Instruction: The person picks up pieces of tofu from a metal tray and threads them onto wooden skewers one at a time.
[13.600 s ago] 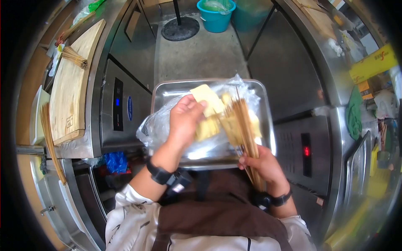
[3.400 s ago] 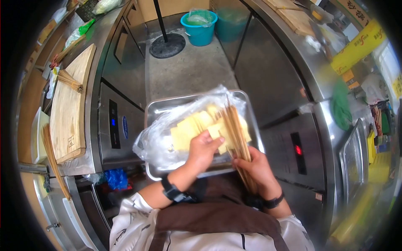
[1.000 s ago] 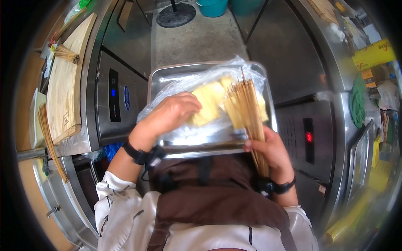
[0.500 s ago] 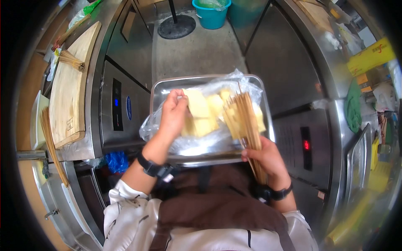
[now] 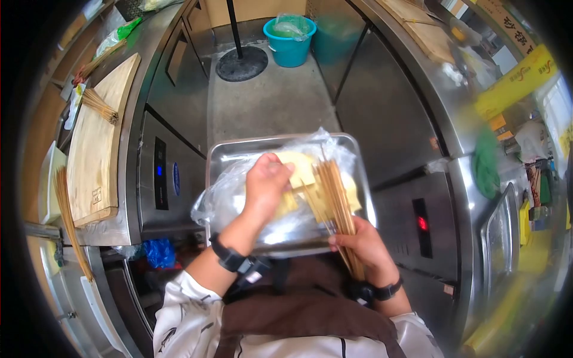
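My left hand (image 5: 262, 186) is closed in a pinch on the edge of a pale yellow sheet (image 5: 300, 166) that looks like tofu skin. My right hand (image 5: 365, 247) grips a bundle of bamboo skewers (image 5: 340, 200), tips pointing away from me. A few skewers lean out of the bundle to the left, their upper ends overlapping the sheet. Underneath, more pale yellow pieces (image 5: 352, 198) lie on a clear plastic bag (image 5: 224, 194) in a steel tray (image 5: 230, 150). The tray is close in front of my brown apron (image 5: 298, 310).
Steel counters with fridge doors (image 5: 388, 101) flank me. On the left, a wooden board (image 5: 95, 155) carries a skewer bundle (image 5: 100, 106); another skewer bundle (image 5: 71, 224) leans nearby. Ahead on the floor are a turquoise bucket (image 5: 290, 51) and a round black base (image 5: 242, 64) with a pole.
My left hand has moved right with the pale yellow sheet, bringing it against the skewer tips. A few skewers now splay from the bundle. The view has tilted up slightly.
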{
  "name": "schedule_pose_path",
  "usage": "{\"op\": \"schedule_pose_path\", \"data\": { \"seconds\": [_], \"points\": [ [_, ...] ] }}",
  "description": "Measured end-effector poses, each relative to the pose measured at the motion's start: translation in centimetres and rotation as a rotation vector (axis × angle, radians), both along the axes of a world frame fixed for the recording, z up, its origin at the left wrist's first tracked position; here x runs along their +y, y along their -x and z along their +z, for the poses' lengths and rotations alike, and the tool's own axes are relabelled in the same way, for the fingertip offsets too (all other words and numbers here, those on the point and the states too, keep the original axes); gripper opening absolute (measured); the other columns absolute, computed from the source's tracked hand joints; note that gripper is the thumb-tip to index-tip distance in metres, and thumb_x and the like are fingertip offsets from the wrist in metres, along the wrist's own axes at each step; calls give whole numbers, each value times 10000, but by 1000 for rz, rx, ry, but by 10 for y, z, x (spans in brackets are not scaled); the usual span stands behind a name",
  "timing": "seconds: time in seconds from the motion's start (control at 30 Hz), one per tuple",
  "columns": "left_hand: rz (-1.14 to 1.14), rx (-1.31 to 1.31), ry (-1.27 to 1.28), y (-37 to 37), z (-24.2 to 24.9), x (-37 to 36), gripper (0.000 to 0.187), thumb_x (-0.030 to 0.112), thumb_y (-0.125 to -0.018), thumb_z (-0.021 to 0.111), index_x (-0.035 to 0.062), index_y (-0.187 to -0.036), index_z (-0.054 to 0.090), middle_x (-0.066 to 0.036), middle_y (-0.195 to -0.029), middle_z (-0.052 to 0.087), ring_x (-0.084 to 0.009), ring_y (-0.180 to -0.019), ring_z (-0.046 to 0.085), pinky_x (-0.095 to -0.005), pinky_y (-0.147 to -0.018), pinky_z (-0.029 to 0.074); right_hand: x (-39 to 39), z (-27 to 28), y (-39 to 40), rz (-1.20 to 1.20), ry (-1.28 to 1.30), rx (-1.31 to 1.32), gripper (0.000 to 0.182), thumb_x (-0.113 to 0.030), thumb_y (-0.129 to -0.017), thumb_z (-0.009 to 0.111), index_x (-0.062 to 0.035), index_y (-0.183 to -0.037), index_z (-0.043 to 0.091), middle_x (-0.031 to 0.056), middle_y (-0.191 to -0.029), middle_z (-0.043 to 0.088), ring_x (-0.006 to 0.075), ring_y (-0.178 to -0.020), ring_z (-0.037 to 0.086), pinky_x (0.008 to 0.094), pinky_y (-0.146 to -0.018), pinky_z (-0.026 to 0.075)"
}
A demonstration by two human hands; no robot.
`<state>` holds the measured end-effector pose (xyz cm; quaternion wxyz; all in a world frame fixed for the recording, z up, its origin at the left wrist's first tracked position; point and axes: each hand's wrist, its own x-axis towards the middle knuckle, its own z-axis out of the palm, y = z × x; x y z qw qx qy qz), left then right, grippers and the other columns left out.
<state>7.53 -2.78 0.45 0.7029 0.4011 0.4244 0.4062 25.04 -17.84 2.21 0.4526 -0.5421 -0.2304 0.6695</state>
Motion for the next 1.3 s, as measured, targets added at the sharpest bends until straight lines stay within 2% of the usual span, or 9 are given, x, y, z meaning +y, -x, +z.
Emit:
{"op": "schedule_pose_path", "data": {
  "seconds": [0.23, 0.43, 0.53, 0.67, 0.77, 0.87, 0.97, 1.07, 1.3],
  "points": [
    [-6, 18, -119, 2, 0, -8, 141, 62, -909, 556, 48, -1029, 484, -90, -926, 672, -131, -822, 641, -256, -707, 509, -2, 0, 0, -12, 11, -11, 315, 89, -769, 651, 43, -1068, 564, 56, -827, 604, 132, -672, 583, 246, -609, 497],
    [-13, -27, -369, -2, 5, -29, 171, 3, -903, 547, 7, -1059, 477, -108, -1025, 647, -121, -917, 614, -232, -768, 483, -1, 2, 1, -30, 17, -6, 317, 93, -768, 647, 47, -1070, 562, 57, -831, 603, 129, -673, 582, 244, -612, 496],
    [-52, 69, -438, -1, -9, -41, 171, -20, -903, 534, -15, -1064, 476, -119, -1070, 629, -128, -954, 601, -235, -801, 473, -1, 0, 1, -30, 21, -7, 317, 91, -769, 645, 46, -1071, 562, 57, -830, 602, 129, -670, 581, 243, -613, 496],
    [93, -122, -329, -10, -8, -46, 338, -24, -885, 555, 9, -1189, 410, -117, -1037, 631, -152, -942, 604, -257, -832, 473, -2, -2, 0, -7, -1, -20, 314, 87, -771, 643, 43, -1071, 562, 56, -822, 600, 127, -663, 580, 241, -610, 495],
    [224, -191, -235, -19, 4, -42, 459, -21, -879, 560, 28, -1281, 345, -112, -1022, 632, -145, -910, 610, -255, -800, 489, -1, 1, 2, -10, 6, -15, 313, 85, -772, 642, 43, -1071, 562, 55, -814, 598, 126, -662, 579, 239, -608, 493],
    [85, -155, -52, -11, 5, -35, 453, -27, -861, 572, 25, -1282, 413, -73, -946, 631, -112, -826, 596, -226, -712, 492, 0, 1, 2, -11, 6, -39, 304, 83, -773, 644, 41, -1064, 564, 52, -811, 598, 123, -665, 579, 239, -606, 494],
    [-14, -25, -8, -6, -10, -31, 323, 19, -866, 597, 29, -1184, 547, -47, -904, 636, -87, -803, 584, -206, -672, 475, -1, -1, 2, -17, 2, -33, 298, 80, -776, 644, 39, -1061, 566, 51, -817, 599, 120, -666, 578, 239, -609, 497],
    [49, 12, 28, -9, -4, -37, 208, 48, -872, 606, 24, -1077, 626, -32, -889, 642, -72, -782, 573, -194, -664, 459, -2, 0, 3, -33, 7, -27, 296, 79, -778, 644, 39, -1062, 567, 50, -824, 599, 117, -667, 576, 239, -613, 501],
    [97, -21, 98, -18, -2, -60, 264, 38, -882, 586, -3, -1143, 587, -49, -981, 632, -81, -856, 563, -216, -724, 461, -2, -1, 3, -47, 1, -13, 301, 80, -780, 641, 41, -1068, 565, 48, -830, 597, 116, -674, 576, 239, -613, 503]
  ]
}}
